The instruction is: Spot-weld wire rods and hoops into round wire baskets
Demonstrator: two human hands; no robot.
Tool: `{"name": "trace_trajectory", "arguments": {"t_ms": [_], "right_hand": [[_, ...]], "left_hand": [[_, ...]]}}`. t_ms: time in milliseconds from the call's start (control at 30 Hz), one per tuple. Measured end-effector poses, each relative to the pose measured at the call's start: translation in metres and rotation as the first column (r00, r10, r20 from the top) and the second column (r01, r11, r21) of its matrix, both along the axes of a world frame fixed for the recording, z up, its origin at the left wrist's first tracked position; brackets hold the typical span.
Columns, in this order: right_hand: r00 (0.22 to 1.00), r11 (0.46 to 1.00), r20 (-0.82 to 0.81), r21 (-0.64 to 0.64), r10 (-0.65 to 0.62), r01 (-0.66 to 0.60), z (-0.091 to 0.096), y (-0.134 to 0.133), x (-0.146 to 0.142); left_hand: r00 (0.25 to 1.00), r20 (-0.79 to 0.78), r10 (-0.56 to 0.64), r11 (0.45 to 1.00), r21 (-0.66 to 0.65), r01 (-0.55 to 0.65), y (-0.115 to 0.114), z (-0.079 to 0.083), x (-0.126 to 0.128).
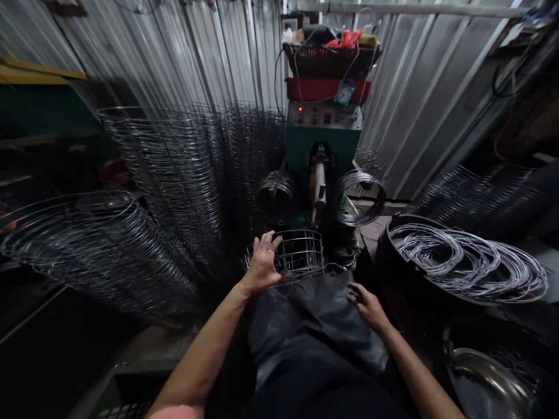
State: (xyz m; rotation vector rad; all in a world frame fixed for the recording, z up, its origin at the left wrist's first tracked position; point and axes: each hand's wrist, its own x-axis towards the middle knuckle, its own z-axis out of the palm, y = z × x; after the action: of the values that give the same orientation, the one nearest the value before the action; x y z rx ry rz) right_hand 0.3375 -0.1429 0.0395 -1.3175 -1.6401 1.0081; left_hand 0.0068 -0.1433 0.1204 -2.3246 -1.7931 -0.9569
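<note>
My left hand [262,263] grips the side of a round wire basket frame [299,256], which stands in front of me at my lap. My right hand [369,306] rests to the right of the frame, above my dark apron [305,326], with its fingers curled. Whether those fingers pinch something small is hidden in the shadow. A small metal ring [335,269] lies just beyond the frame's right side, near the apron's top edge.
Straight ahead stands a green machine [323,145] with a control panel and a protruding arm. Large stacks of wire rings [105,244] hang to the left. A black tub [463,262] of wire rings sits right, above a steel bowl [484,372]. Corrugated metal sheets [419,87] form the walls.
</note>
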Motion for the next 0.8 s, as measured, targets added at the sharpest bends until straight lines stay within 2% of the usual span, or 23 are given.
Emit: {"name": "trace_trajectory", "arguments": {"t_ms": [67,133,200,233,300,400,467,567,667,733,800], "right_hand": [[0.98,0.981,0.052,0.007,0.194,-0.195,0.049,0.012,-0.017],[0.894,0.899,0.095,-0.031,0.438,-0.438,0.09,0.028,-0.035],[0.793,0.808,0.155,-0.09,0.589,-0.583,0.112,0.048,-0.051],[0.763,0.788,0.198,-0.102,0.615,-0.608,0.115,0.059,-0.059],[0.755,0.811,0.328,-0.069,0.568,-0.58,0.11,0.077,-0.072],[0.755,0.868,0.533,0.072,0.383,-0.491,0.09,0.095,-0.089],[0.751,0.873,0.583,0.138,0.311,-0.469,0.078,0.101,-0.095],[0.765,0.841,0.527,0.158,0.371,-0.517,0.069,0.106,-0.095],[0.75,0.783,0.47,0.175,0.466,-0.596,0.066,0.11,-0.088],[0.73,0.765,0.498,0.186,0.468,-0.617,0.065,0.112,-0.084],[0.704,0.77,0.552,0.165,0.446,-0.617,0.063,0.115,-0.083]], "left_hand": [[0.998,-0.036,-0.045,0.999,-0.03,0.044,0.018,0.0,0.009],[0.995,-0.058,-0.081,0.995,-0.06,0.078,0.034,-0.004,0.019],[0.992,-0.072,-0.103,0.992,-0.085,0.097,0.045,-0.01,0.028],[0.991,-0.078,-0.112,0.99,-0.097,0.104,0.049,-0.013,0.033],[0.987,-0.092,-0.132,0.985,-0.125,0.12,0.056,-0.019,0.039],[0.986,-0.085,-0.146,0.978,-0.16,0.131,0.065,-0.023,0.044],[0.991,-0.057,-0.124,0.978,-0.175,0.112,0.071,-0.025,0.044],[0.993,-0.021,-0.12,0.972,-0.204,0.113,0.079,-0.029,0.041],[0.989,0.004,-0.147,0.962,-0.234,0.143,0.087,-0.034,0.037],[0.989,0.023,-0.144,0.956,-0.255,0.145,0.093,-0.039,0.036],[0.99,0.042,-0.132,0.951,-0.277,0.138,0.098,-0.043,0.036]]}}
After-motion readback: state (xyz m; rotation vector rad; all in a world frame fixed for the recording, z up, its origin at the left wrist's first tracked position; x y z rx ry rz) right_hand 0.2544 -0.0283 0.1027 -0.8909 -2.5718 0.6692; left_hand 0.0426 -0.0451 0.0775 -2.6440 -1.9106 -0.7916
